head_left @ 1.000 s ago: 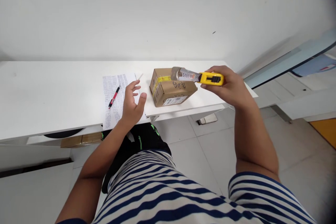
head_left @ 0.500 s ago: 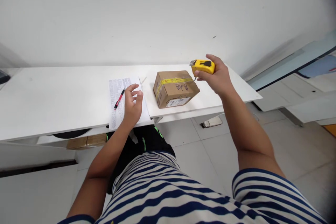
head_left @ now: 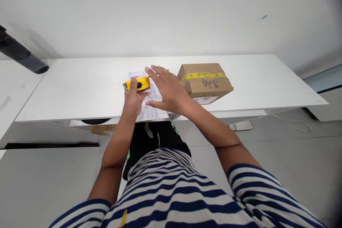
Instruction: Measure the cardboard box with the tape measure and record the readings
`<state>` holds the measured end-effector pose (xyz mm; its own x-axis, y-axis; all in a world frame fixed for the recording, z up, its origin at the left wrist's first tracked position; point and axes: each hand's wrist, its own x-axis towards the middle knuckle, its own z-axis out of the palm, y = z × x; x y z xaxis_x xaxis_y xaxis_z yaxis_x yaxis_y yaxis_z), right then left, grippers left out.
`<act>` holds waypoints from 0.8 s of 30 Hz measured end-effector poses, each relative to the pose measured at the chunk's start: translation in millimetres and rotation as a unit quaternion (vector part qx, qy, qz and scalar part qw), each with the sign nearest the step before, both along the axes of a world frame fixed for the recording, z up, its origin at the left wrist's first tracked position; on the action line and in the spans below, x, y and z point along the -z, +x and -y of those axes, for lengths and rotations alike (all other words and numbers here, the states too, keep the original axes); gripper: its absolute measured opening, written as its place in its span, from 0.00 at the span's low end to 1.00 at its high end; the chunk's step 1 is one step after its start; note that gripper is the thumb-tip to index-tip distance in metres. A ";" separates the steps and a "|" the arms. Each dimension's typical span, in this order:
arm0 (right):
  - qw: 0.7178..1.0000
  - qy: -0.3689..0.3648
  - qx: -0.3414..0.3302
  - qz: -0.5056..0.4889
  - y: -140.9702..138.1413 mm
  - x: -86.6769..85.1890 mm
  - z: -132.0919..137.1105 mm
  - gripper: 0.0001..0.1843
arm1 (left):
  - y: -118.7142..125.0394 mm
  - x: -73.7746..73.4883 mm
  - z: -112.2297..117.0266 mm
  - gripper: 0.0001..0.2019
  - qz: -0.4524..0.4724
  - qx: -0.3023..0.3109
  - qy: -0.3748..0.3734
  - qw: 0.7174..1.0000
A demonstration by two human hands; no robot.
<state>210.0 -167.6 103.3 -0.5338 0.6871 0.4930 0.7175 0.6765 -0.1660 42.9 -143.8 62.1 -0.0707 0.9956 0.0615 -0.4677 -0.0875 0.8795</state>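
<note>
A yellow tape measure (head_left: 143, 83) with a black patch and a metal end is gripped by my left hand (head_left: 133, 101), thumb on its top. My right hand (head_left: 171, 91) is open just to its right, fingers and thumb spread, apart from the tape measure. Below both hands lies a printed paper sheet (head_left: 152, 112), partly covered. To the right of my right hand sits a closed cardboard box (head_left: 207, 78) with yellow tape, black handwriting and a white label. The pen seen earlier on the paper is mostly hidden.
The white tabletop (head_left: 80, 89) runs along a white wall. At the far left a black cylinder (head_left: 22, 51) leans over another white surface. Under the table are cardboard boxes (head_left: 103, 129) and a pale object (head_left: 242, 125) on the floor, with a cable (head_left: 292, 124) nearby.
The tape measure has passed from my right hand to my left. My right hand has moved left, away from the box, and opened. The view has shifted left.
</note>
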 end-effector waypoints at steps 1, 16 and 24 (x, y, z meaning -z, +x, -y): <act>1.000 0.008 0.029 0.008 5.4 9.0 1.7 0.46 | -9.8 2.8 -14.1 0.32 -0.012 -0.042 -0.007 0.999; 0.956 -0.078 0.016 0.282 7.8 56.8 -79.9 0.27 | -19.0 73.4 -162.5 0.40 -0.155 -0.184 0.025 0.970; 0.952 -0.077 -0.088 0.281 -18.0 80.3 -119.3 0.21 | -23.2 77.7 -166.3 0.39 -0.171 -0.173 0.003 0.970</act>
<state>192.1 -48.4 23.0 -0.7977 0.6030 -0.0046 0.5994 0.7936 0.1045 19.7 22.5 -15.6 -0.3742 0.9157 0.1462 -0.0898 -0.1927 0.9771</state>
